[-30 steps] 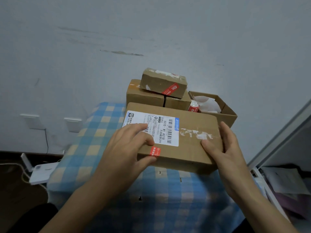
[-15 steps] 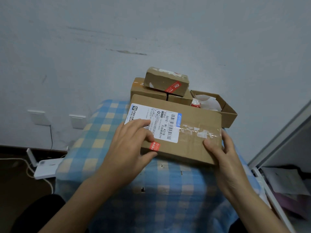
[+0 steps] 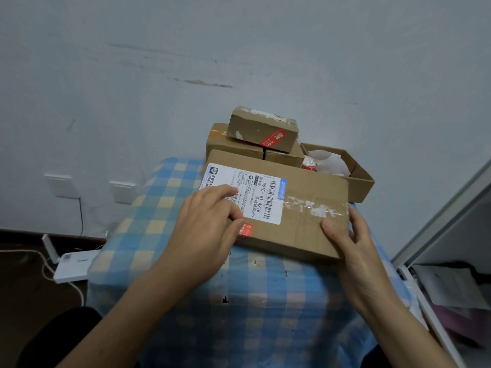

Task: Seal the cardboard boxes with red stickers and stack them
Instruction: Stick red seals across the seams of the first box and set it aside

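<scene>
Over blue checked cloth [image 3: 265, 314] by a pale wall [image 3: 239, 49], left grip [image 3: 204, 229] and right grip [image 3: 356, 251] both clasp the box [image 3: 305, 227].

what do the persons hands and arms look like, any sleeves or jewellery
Left hand and right hand are bare: no gloves, rings or watch. No sleeves in view down to the frame edge. Nails are short and unpainted.

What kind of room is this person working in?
Probably a room in a home, not a warehouse: a blue checked cloth is spread beneath the cardboard box, and a white router lies on the floor below wall sockets.
</scene>
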